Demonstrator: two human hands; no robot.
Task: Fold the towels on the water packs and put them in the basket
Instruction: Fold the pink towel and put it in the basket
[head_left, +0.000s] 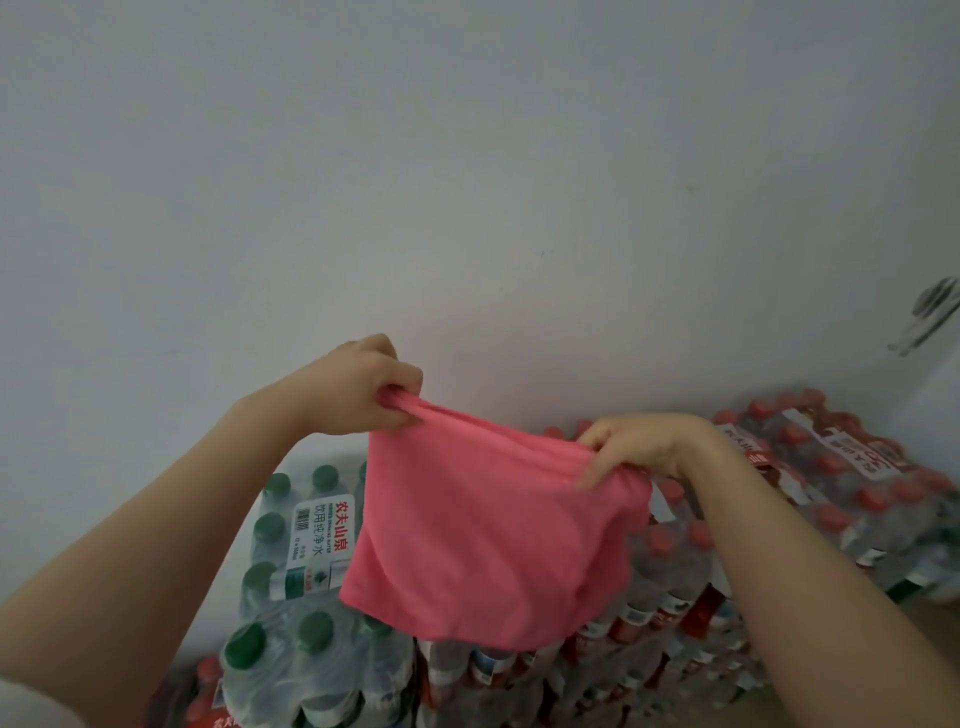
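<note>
Hanging pink towel (488, 540) hides water packs (675, 597) behind.

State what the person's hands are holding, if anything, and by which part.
Both hands hold the pink towel by its bunched top edge: left hand at one end, right hand at the other.

We have one view only, from a wide-angle camera worn on the person's head. It faces forward and somewhat down, toward a plain pale wall (467, 156) that fills the upper half of the frame. Both forearms enter from the bottom corners, so we sit close behind them. Near the lower edge we look steeply down onto the tops of the stacked water packs (291, 530). The wide lens bends the scene at the edges. No second view shares this scene.
</note>
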